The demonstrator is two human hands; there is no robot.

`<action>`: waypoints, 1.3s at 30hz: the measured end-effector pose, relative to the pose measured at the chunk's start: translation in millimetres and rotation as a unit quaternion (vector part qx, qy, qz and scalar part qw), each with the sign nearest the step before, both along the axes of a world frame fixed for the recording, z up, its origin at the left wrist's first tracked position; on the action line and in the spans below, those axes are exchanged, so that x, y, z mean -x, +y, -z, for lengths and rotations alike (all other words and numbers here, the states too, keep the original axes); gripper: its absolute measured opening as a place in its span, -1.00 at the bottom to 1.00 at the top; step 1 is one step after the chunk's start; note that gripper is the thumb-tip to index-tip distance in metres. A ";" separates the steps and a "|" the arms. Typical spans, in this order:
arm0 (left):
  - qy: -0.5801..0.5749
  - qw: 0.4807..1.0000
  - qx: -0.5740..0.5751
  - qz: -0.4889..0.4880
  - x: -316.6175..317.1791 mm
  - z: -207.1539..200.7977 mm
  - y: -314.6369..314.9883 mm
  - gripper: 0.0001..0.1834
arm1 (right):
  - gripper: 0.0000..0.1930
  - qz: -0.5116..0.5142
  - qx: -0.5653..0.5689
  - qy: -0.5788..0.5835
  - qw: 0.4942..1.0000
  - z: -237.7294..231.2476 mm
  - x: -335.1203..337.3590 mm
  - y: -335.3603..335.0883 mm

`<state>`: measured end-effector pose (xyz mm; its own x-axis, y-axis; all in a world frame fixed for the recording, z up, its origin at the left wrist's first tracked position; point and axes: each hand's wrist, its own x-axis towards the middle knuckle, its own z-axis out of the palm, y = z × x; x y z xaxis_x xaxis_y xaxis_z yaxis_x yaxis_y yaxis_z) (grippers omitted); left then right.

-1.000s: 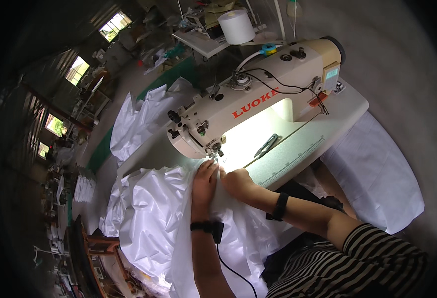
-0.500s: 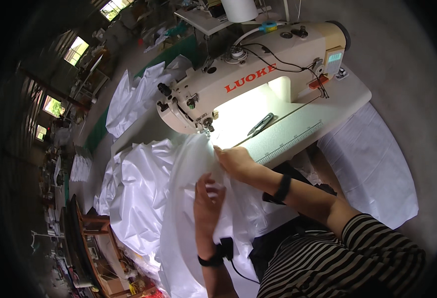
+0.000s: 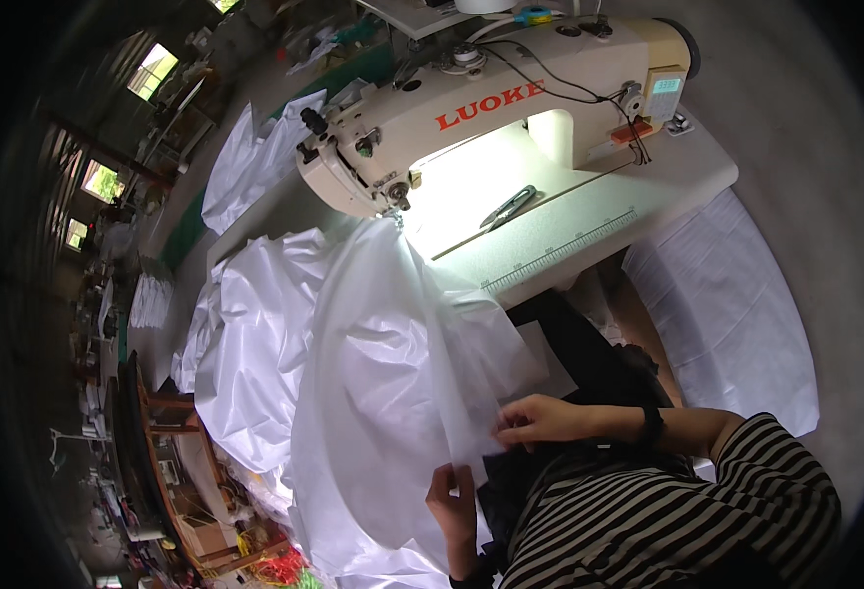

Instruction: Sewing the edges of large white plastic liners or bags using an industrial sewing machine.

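A large piece of shiny white fabric (image 3: pixel 373 363) hangs in folds from the sewing machine (image 3: pixel 511 108). Its upper end lies beneath the machine's needle area, and the rest drapes down toward my lap. My right hand (image 3: pixel 545 420) is at the fabric's near right edge, fingers curled and pinched on it. Just below and left, my left hand (image 3: pixel 452 499) has bent fingers closed at the same edge; what lies between its fingertips is partly hidden. Thread snips (image 3: pixel 511 207) rest on the lit machine bed, well away from both hands.
More white fabric lies bunched behind the machine head (image 3: pixel 255 162). A long white fabric panel (image 3: pixel 731 304) hangs at the right beyond the table edge. At lower left stands a wooden rack (image 3: pixel 172 471) beside a red and green bundle (image 3: pixel 283 567).
Both hands have moved down toward my lap; the right has left the needle area. The fabric's near part is drawn out smoother. The view has shifted, so the machine sits slightly higher.
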<state>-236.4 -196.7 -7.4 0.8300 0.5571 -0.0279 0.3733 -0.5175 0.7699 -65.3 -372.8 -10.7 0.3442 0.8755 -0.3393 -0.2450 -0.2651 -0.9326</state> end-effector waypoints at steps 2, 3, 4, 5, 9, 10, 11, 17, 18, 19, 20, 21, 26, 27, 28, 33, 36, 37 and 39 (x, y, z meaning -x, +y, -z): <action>0.030 0.999 0.009 0.010 6.6 -28.8 -7.0 -0.76 | -0.77 -0.019 -0.057 -0.061 0.996 -15.8 13.7 -6.2; 0.030 0.997 0.063 0.021 8.8 -43.8 -11.4 -0.73 | -0.79 -0.007 -0.124 -0.188 0.974 -24.0 21.5 -7.9; 0.009 0.993 0.116 0.035 10.3 -57.1 -15.6 -0.69 | -0.82 0.014 -0.205 -0.293 0.934 -31.1 29.3 -11.6; 0.036 0.989 0.136 0.054 10.6 -68.2 -17.7 -0.62 | -0.83 -0.014 -0.198 -0.359 0.912 -37.6 38.0 -17.8; 0.026 0.955 0.277 0.106 1.0 -76.4 -26.0 -0.56 | -0.83 -0.078 -0.184 -0.599 0.775 -47.6 64.6 -27.4; 0.037 0.953 0.279 0.112 -1.5 -71.5 -27.8 -0.56 | -0.83 -0.071 -0.197 -0.611 0.763 -48.1 69.6 -25.9; 0.048 0.937 0.329 0.110 -3.9 -64.9 -30.5 -0.56 | -0.83 -0.072 -0.186 -0.611 0.766 -48.5 73.6 -23.2; 0.010 0.911 0.411 0.027 3.7 -37.1 -36.5 -0.76 | -0.76 -0.076 -0.228 -0.598 0.764 -42.6 53.4 -37.4; -0.012 0.919 0.393 -0.015 6.4 -35.4 -36.4 -0.84 | -0.75 -0.018 -0.195 -0.595 0.779 -35.3 37.3 -47.6; -0.007 0.925 0.373 -0.068 8.6 -34.1 -36.2 -0.91 | -0.70 0.052 -0.105 -0.624 0.772 -24.5 16.2 -56.9; -0.037 0.924 0.377 -0.055 10.0 -33.3 -35.9 -0.91 | -0.65 0.130 0.000 -0.640 0.757 -11.0 -4.3 -60.5; -0.049 0.915 0.392 -0.079 10.6 -33.0 -35.9 -0.94 | -0.63 0.159 0.043 -0.677 0.717 4.5 -19.6 -59.1; -0.133 0.968 0.200 -0.075 5.4 -50.9 -34.7 -0.92 | -0.66 0.191 0.049 -0.770 0.607 46.5 -47.5 -25.7; -0.185 0.968 0.140 -0.094 2.9 -57.8 -34.5 -0.93 | -0.67 0.111 0.003 -0.709 0.696 40.7 -38.4 -23.9; -0.198 0.965 0.128 -0.117 1.3 -66.8 -31.3 -0.93 | -0.70 0.034 -0.020 -0.635 0.771 30.4 -26.1 -26.0; -0.145 0.962 -0.191 0.128 -11.3 -89.5 -37.9 -0.90 | -0.78 -0.002 -0.259 -0.419 0.870 -40.8 53.8 -56.6; -0.124 0.960 -0.172 0.184 -16.3 -88.4 -49.3 -0.92 | -0.77 -0.028 -0.272 -0.477 0.835 -66.7 71.0 -47.9; -0.116 0.974 -0.051 0.186 -16.9 -88.4 -51.1 -0.92 | -0.77 -0.032 -0.304 -0.483 0.820 -73.3 75.0 -43.7; -0.108 0.971 0.110 0.183 -16.4 -90.3 -50.8 -0.88 | -0.77 -0.074 -0.304 -0.499 0.808 -79.8 72.1 -40.1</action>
<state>-220.0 -247.5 82.9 0.9711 0.2233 0.0846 0.0120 -0.3995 0.9167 -137.4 -412.8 69.0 0.0566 0.8324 0.5512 0.7016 0.3597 -0.6151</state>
